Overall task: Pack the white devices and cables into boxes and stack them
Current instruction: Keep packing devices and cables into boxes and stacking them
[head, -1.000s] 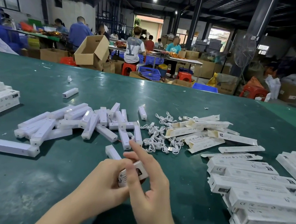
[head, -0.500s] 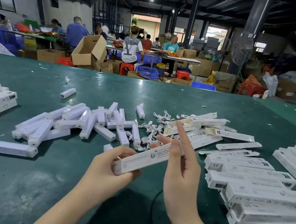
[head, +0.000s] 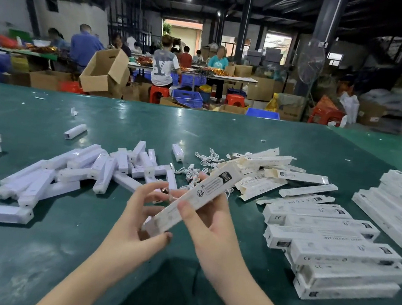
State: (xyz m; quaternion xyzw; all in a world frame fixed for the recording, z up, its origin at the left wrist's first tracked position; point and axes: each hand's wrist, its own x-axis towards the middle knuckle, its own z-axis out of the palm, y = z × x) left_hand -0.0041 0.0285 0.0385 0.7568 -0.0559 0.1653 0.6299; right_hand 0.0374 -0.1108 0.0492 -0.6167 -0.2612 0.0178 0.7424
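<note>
Fingertips [head: 184,206] of the right hand [head: 210,221] were curled round the middle of a long white carton [head: 195,198], the thumb laid across its printed face and the other fingers hidden behind it. At the carton's near end the left hand [head: 137,221] was held with its thumb under the lower corner and its fingers spread loosely above, barely touching; whether the end flap was tucked could not be told. The carton was held tilted above the green table [head: 71,276], its far end raised toward the tangle of white cables [head: 197,170].

The step in hand was judged to be the closing of a filled carton. It would best be done with the body steadied by the right hand while the near flap is pressed home squarely, so that nothing slides out of the lower end; the carton could then be laid flush on the stack of packed boxes [head: 336,251] to the right.

On the held carton a round recycling-type mark and a dark square panel were seen; the fine print was too small to read. "CE" was legible on several stacked boxes. Loose white devices [head: 82,173] lay heaped to the left, and flat unfilled cartons [head: 282,175] beyond the cables.
</note>
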